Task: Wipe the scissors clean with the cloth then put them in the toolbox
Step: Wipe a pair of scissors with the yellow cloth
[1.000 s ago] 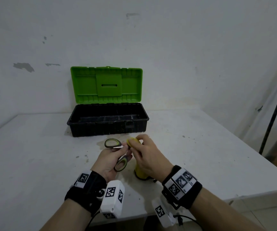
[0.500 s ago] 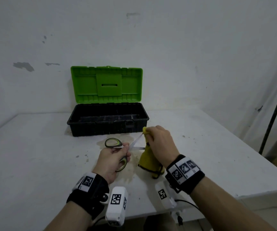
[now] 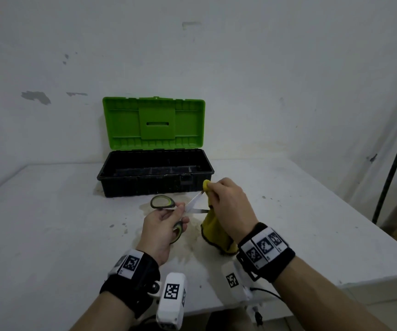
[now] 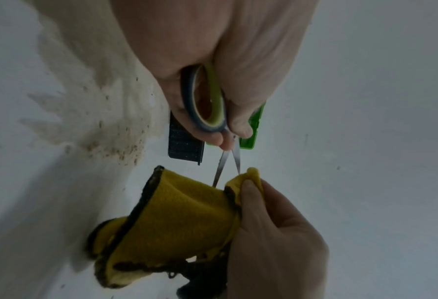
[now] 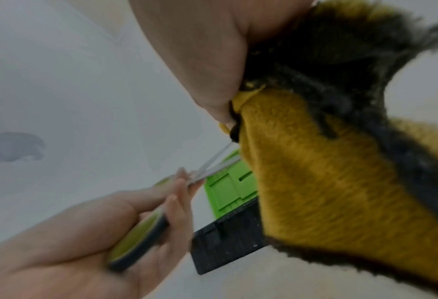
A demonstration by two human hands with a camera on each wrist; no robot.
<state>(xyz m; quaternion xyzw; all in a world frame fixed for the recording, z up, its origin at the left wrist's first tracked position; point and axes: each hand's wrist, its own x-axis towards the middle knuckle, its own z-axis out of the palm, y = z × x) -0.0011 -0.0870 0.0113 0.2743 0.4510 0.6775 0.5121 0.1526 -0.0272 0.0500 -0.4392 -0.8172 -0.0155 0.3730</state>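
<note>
- Wiping is the step in hand: the left hand point(image 3: 162, 225) grips the scissors point(image 3: 168, 206) by the handles, fingers curled round the lower loop, with the blades spread into a narrow V pointing toward the right hand point(image 3: 228, 206).
- Right hand pinches a fold of the yellow cloth point(image 4: 184, 218) round the tip of the farther blade; the rest of the cloth hangs down with its dark-edged hem touching the table point(image 3: 49, 223).
- Nearer blade is bare, its tip just beside the hanging cloth in the left wrist view; whether it touches the cloth I cannot tell.
- Scissors are held above the table, near the front of the toolbox point(image 3: 155, 185) and apart from it.
- Toolbox stands open with its green lid point(image 3: 153, 123) upright, so nothing blocks the drop-in.
- Judged from this, the task is about midway: one blade is under the cloth and stowing is not yet done.
- Next move likely calls for drawing the pinched cloth along the blade away from the edge, treating the other blade likewise, then closing the blades before carrying them over the near wall of the box.
</note>
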